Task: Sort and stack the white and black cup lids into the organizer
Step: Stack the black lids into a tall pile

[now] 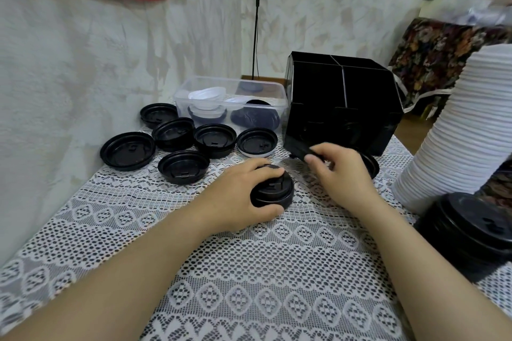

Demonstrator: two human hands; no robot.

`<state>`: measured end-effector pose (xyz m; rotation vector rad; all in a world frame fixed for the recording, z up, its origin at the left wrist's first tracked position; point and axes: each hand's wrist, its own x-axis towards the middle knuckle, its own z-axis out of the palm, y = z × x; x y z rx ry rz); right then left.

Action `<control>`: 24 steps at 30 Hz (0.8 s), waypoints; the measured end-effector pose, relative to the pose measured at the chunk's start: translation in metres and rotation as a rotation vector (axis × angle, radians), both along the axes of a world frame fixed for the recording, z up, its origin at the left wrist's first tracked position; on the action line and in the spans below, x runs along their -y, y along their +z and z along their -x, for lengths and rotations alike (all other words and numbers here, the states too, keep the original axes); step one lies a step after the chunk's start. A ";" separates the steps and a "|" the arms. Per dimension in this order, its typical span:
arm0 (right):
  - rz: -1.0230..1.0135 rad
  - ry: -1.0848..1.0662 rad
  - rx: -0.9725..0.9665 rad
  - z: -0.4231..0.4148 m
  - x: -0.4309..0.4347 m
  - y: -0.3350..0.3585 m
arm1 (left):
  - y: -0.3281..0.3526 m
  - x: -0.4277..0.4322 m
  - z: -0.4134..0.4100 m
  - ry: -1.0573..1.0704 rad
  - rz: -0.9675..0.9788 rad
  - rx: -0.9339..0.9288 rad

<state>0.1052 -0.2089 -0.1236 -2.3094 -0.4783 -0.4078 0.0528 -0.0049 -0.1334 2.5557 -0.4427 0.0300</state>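
- Head view: left hand (243, 196) grasps a short stack of glossy round black lids (274, 192) on the lace tablecloth (249, 271).
- A blurred black lid (303, 152) is pinched in the right hand (340, 171), beside the boxy organizer (343, 108).

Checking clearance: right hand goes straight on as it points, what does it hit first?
Likely the black organizer, its lower front just beyond the lid the right hand holds; depth unclear.

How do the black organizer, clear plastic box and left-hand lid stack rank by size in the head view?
1. black organizer
2. clear plastic box, nearly as wide
3. black lid stack in left hand
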 end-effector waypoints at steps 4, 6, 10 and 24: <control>-0.544 0.129 -0.159 0.007 -0.006 0.010 | 0.003 -0.001 0.000 -0.006 0.163 0.025; -0.835 0.222 -0.331 0.011 -0.008 0.018 | 0.011 0.001 0.002 0.045 0.409 0.102; -1.109 0.378 -0.662 0.022 -0.008 0.036 | 0.023 0.004 0.005 0.158 0.846 0.173; -0.887 0.433 -0.806 0.039 -0.020 0.039 | 0.032 0.006 0.015 -0.202 1.080 -0.303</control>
